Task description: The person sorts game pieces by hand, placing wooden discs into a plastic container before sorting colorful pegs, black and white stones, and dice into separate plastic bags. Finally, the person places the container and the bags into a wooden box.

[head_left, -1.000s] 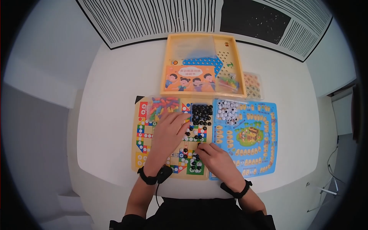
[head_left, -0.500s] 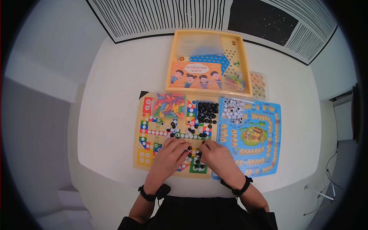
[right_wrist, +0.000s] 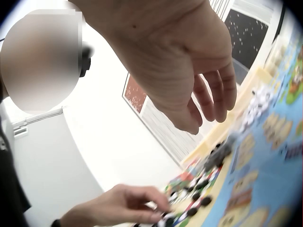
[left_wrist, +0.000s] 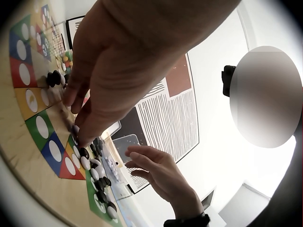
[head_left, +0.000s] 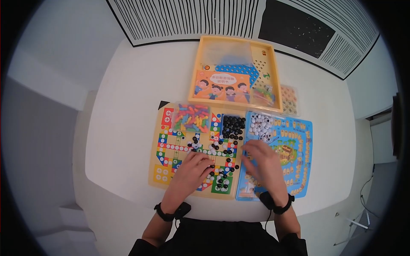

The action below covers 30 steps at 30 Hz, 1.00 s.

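On the colourful flight-chess board (head_left: pixel 163 183), black and white round pieces lie scattered. My left hand (head_left: pixel 187 175) is low over the board, thumb and fingers bent downward and apart. Its fingertips are right at a few pieces in the left wrist view, where a black piece (left_wrist: pixel 84 152) lies by the thumb. My right hand (head_left: pixel 267 166) hovers over the left part of the blue game board (head_left: pixel 299 170), fingers loosely bent. Nothing shows between those fingers (right_wrist: pixel 222 94) in the right wrist view. Several black pieces (head_left: pixel 232 125) crowd a small tray at the board's upper right.
White pieces (head_left: pixel 260 124) lie together atop the blue board. A clear box of coloured pegs (head_left: pixel 192 118) sits at the flight-chess board's upper left. Behind stands a yellow tray (head_left: pixel 194 72) with an orange booklet (head_left: pixel 222 86); a patterned packet (head_left: pixel 290 100) lies beside it.
My left hand came down from beside the pegs toward the board's near part, then stayed there. My right hand lifted off the pieces and moved right, uncovering black pieces.
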Each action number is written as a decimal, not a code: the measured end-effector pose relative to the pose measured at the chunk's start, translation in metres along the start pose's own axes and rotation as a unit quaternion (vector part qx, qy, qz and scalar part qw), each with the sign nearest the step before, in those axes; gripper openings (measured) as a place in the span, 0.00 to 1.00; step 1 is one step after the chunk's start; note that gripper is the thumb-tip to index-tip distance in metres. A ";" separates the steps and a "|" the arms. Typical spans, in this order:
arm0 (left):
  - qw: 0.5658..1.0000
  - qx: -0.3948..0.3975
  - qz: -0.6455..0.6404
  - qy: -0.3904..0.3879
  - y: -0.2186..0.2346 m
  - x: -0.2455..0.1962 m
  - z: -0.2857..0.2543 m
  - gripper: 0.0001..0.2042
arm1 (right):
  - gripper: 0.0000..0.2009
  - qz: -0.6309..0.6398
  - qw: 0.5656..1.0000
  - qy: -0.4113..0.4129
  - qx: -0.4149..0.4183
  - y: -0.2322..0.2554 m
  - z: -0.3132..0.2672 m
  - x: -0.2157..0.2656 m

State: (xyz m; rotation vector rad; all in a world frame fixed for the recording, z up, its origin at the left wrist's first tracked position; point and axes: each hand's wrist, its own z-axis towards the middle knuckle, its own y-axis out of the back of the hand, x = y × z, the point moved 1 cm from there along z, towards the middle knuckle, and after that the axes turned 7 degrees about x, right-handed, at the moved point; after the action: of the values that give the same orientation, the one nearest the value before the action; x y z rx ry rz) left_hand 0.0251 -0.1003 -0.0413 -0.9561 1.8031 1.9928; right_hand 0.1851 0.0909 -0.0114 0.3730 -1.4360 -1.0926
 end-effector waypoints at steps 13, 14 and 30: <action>1.000 -0.022 0.022 -0.002 0.000 0.005 -0.006 0.11 | 0.09 -0.017 0.982 0.100 0.158 -0.055 -0.019 0.023; 1.000 -0.022 0.020 0.003 0.000 0.005 -0.005 0.10 | 0.09 -0.026 0.983 0.099 0.154 -0.056 -0.019 0.024; 1.000 -0.023 0.005 0.007 -0.002 0.007 -0.002 0.08 | 0.10 -0.054 0.991 -0.065 -0.099 0.024 0.003 -0.017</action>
State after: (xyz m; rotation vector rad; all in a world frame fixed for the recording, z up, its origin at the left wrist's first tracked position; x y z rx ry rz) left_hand 0.0221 -0.1033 -0.0474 -0.9794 1.7798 2.0470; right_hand 0.1946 0.1172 -0.0024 0.2427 -1.4181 -1.3565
